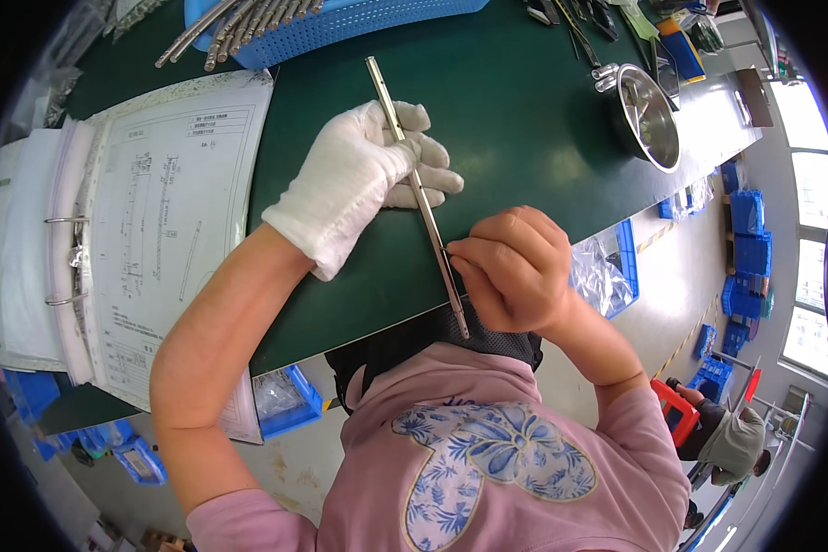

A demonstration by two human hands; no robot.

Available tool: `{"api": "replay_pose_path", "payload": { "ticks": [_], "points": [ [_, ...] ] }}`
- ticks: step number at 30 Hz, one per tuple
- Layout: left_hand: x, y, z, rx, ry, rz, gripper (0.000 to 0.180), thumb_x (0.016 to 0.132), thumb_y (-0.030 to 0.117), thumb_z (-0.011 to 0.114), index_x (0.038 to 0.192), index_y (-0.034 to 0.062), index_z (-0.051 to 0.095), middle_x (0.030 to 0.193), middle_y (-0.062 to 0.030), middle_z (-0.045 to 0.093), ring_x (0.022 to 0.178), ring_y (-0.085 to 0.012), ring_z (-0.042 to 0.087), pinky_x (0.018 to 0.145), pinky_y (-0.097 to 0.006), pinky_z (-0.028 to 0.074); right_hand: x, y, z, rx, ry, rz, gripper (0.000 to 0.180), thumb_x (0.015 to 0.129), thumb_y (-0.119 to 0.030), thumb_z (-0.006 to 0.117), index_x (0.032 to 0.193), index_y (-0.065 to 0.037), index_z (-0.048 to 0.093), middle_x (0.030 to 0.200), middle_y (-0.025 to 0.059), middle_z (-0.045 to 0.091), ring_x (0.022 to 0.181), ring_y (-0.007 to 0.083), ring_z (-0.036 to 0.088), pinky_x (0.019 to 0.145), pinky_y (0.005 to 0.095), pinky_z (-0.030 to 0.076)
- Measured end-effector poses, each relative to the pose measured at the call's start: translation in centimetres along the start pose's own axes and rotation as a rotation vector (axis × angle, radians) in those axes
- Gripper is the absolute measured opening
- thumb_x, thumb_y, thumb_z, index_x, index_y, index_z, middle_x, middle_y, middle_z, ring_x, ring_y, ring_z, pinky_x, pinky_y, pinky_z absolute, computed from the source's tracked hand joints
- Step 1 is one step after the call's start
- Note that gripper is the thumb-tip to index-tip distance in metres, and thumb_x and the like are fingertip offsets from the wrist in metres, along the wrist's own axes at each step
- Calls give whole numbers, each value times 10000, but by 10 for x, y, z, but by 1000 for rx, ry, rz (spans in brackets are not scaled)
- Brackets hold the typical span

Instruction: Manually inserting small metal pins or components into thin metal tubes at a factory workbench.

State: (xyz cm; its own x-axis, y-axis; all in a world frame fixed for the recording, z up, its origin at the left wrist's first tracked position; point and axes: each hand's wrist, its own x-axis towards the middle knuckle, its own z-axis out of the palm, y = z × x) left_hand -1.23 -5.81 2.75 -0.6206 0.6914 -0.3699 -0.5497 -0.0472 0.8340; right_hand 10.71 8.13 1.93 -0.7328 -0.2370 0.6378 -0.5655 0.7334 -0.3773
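Observation:
My left hand (363, 170), in a white glove, grips a thin metal rod (429, 217) between thumb and fingers. The rod has small holes along it and slants from the upper left down toward my body, over the table's near edge. My bare right hand (517, 267) is closed in a pinch beside the rod's lower half. A tiny dark tip shows between thumb and forefinger, right against the rod's side; it is too small to name.
A blue basket (359, 32) holds several similar rods (239, 29). An open ring binder (78, 258) with a drawing sheet (170, 212) lies at left on the green table (515, 120). At right stand a steel bowl (649, 120) and tools. Another person (736, 442) is at far right.

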Motion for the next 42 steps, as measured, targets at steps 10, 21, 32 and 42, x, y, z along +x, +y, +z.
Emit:
{"api": "replay_pose_path", "payload": {
  "ticks": [10,21,32,42],
  "points": [
    [1,-2,-1,-22,-3,2,178,862,49,510,1028,31,451,802,-65,560,790,-267,638,690,-336,540,-17,-3,-5,116,9,127,119,628,5,625,741,-6,592,672,84,529,521,207,498,460,290,391],
    [0,-1,-1,-9,13,37,187,859,71,524,1032,36,463,818,-54,562,799,-271,639,693,-336,546,-38,-12,-4,101,33,130,147,639,20,605,786,14,601,694,102,534,569,209,505,496,286,402],
    [3,-4,-2,-4,7,51,160,865,71,513,1016,40,470,813,-45,555,801,-277,639,683,-330,549,-27,-8,-6,99,-4,61,160,582,4,622,741,10,607,666,90,526,525,207,494,463,288,390],
    [-2,1,-1,-52,8,-24,216,834,28,541,1029,33,449,797,-70,547,766,-285,637,652,-352,545,1,4,-20,418,-94,264,59,666,-11,612,651,-9,554,653,74,544,517,192,491,453,293,382]
  ]
}}
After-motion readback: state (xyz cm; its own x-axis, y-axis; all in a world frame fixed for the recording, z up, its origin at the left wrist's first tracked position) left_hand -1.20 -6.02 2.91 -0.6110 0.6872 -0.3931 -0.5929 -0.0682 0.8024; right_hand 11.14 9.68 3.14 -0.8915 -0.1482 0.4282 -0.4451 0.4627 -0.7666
